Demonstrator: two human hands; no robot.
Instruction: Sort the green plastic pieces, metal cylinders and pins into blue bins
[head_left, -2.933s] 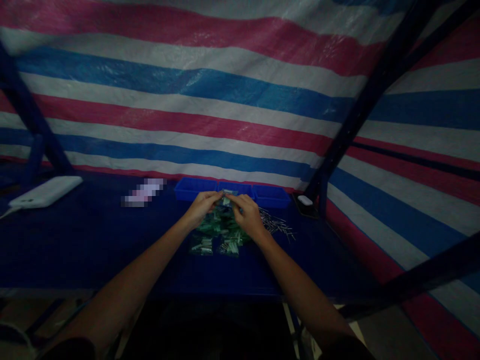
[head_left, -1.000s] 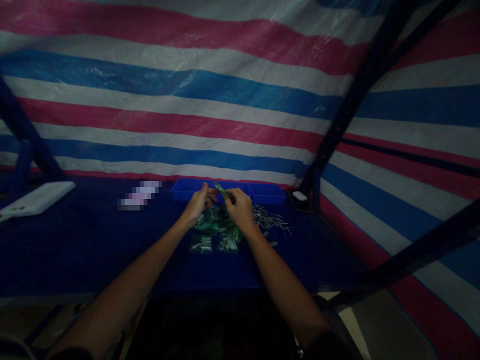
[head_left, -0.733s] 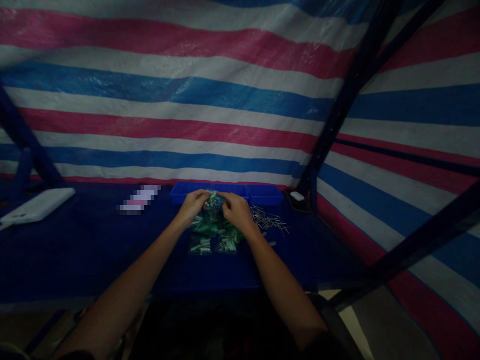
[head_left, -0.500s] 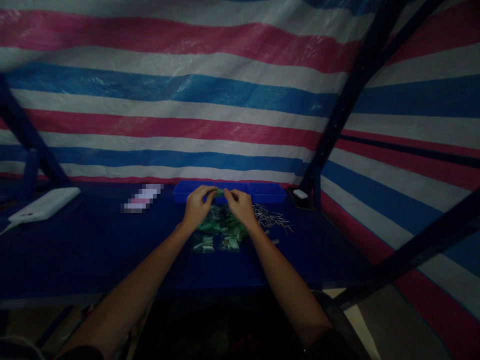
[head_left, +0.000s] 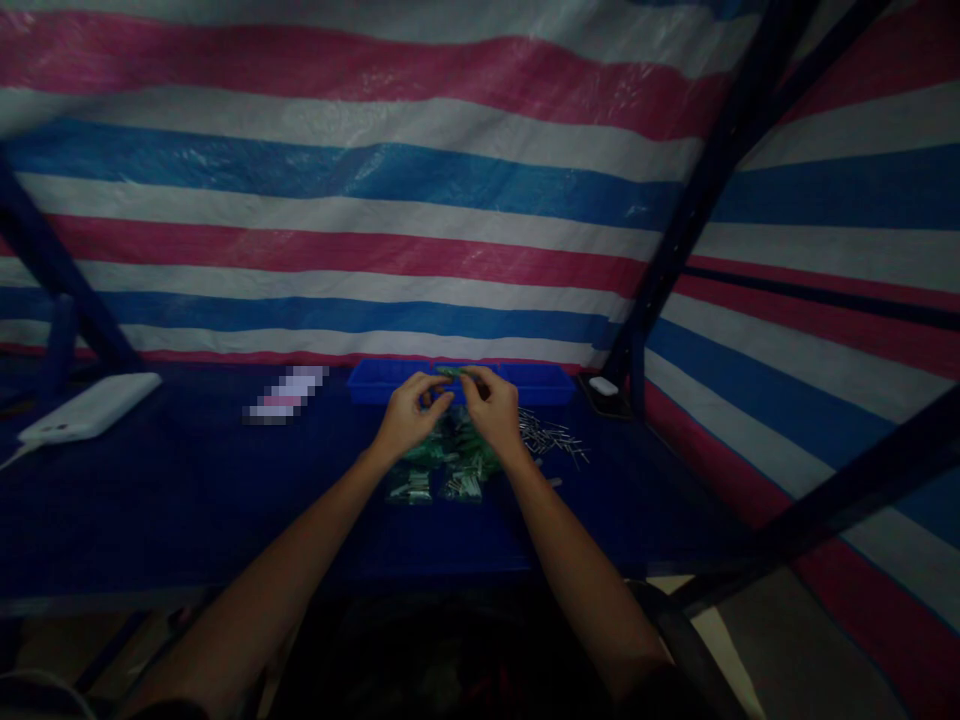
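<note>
Both my hands are raised over a heap of small green packets (head_left: 442,468) on the dark blue table (head_left: 187,490). My right hand (head_left: 491,408) pinches one small green packet (head_left: 451,372) at its top edge. My left hand (head_left: 409,413) is closed in a pinch close beside it, fingertips almost meeting the right hand's; whether it touches the packet is unclear in the dim light. A scatter of thin metal pins (head_left: 551,440) lies just right of my right hand.
Three blue trays (head_left: 540,382) stand in a row behind the hands against a striped tarp wall. A white power bank (head_left: 90,408) lies at far left, a blurred label (head_left: 285,395) left of the trays, a small white object (head_left: 603,386) by a dark frame post (head_left: 675,250).
The hands stayed over the green heap, working one small packet between the fingertips. From half a second ago the packet is held slightly higher and to the right.
</note>
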